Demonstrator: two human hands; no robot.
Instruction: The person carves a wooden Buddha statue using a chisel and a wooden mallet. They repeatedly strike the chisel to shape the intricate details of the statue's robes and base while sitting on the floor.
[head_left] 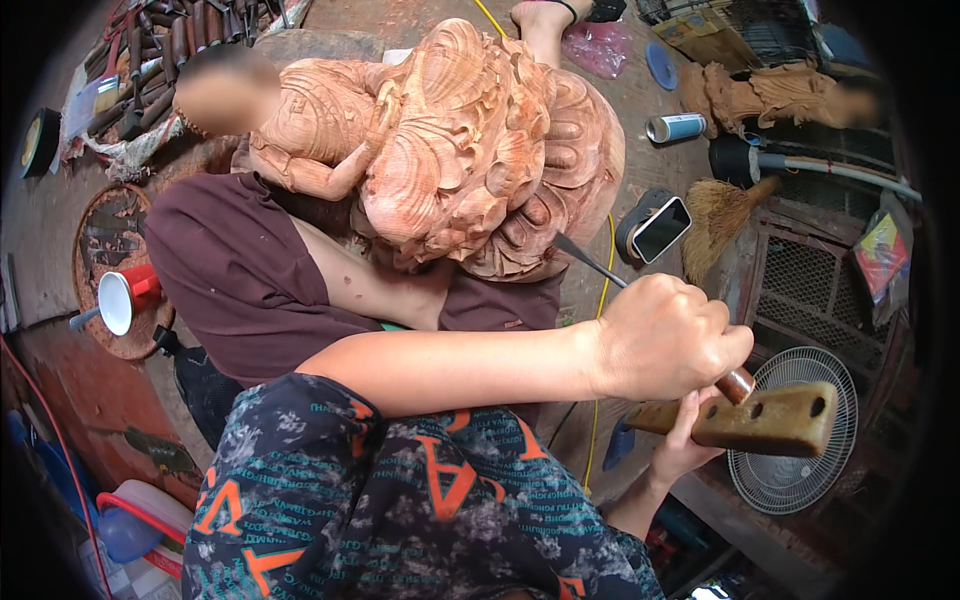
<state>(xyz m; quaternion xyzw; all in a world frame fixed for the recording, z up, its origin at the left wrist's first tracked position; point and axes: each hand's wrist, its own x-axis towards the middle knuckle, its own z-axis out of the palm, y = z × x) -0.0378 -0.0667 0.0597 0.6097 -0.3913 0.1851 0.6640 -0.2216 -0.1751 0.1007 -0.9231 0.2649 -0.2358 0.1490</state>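
My left hand (665, 335) is wrapped round a gouge, its arm reaching across my body to the right. The gouge's metal blade (590, 257) points up and left, its tip against or very near the lotus-petal base of a reddish carved wooden statue (430, 160). The statue lies on its side across my lap. Below, my right hand (680, 445) grips a yellowish-brown wooden mallet (770, 422) with dark holes in it. The mallet is close to the butt of the gouge handle (737, 385); whether they touch I cannot tell.
Many carving tools (165, 60) lie on a cloth at the far left. A red-and-white cup (125, 300) stands by a round tray (85, 255). To the right are a phone (662, 230), a can (676, 127), a broom (718, 220), another carving (760, 95) and a fan (800, 480).
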